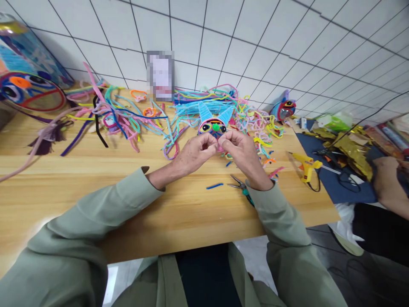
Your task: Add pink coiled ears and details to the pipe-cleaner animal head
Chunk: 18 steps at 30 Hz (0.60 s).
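A small pipe-cleaner face (pixel 216 127) with two blue pointed ears, black eyes and a green nose is upright over the middle of the wooden table. My left hand (pixel 204 147) pinches at its lower left edge, thumb against finger. My right hand (pixel 235 145) pinches at the lower right edge, its fingertips almost meeting the left ones. The fingers hide the bottom of the face. Near my right wrist lie pliers (pixel 245 194) with green-and-black handles. A short blue piece of pipe cleaner (pixel 214 186) lies to their left.
Many loose pipe cleaners (pixel 134 115) are heaped along the tiled wall. A phone-like blurred panel (pixel 161 76) leans there. A yellow glue gun (pixel 307 165) lies at right, beside gold foil (pixel 354 153). Another person's arm (pixel 390 183) is at far right. A larger face (pixel 32 91) stands at left.
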Available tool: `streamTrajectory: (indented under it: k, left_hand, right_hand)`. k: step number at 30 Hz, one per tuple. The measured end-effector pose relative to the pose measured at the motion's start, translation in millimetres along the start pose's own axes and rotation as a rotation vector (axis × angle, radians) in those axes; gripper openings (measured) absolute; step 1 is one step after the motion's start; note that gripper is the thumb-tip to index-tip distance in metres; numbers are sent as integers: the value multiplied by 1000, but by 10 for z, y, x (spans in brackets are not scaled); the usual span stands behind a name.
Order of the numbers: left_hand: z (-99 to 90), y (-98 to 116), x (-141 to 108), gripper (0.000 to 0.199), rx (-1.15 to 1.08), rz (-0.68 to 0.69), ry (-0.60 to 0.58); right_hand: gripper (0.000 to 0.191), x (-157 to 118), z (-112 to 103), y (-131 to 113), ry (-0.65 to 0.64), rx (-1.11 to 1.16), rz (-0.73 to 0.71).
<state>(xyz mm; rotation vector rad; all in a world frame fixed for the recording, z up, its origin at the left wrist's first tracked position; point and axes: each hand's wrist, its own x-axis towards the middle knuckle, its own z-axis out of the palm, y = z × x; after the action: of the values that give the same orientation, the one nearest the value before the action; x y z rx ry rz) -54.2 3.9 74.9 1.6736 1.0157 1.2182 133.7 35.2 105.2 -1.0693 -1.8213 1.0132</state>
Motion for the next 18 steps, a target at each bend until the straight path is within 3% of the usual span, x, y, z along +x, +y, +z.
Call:
streamTrajectory:
  k: [8,18]
  left_hand:
    - [13,13,3,8,-54,49,28]
    - [17,4,14,9,-81,43,48]
  right_hand:
    - [14,-50,80,34,92,28,14]
    - [17,-33,49,76,40,61,30]
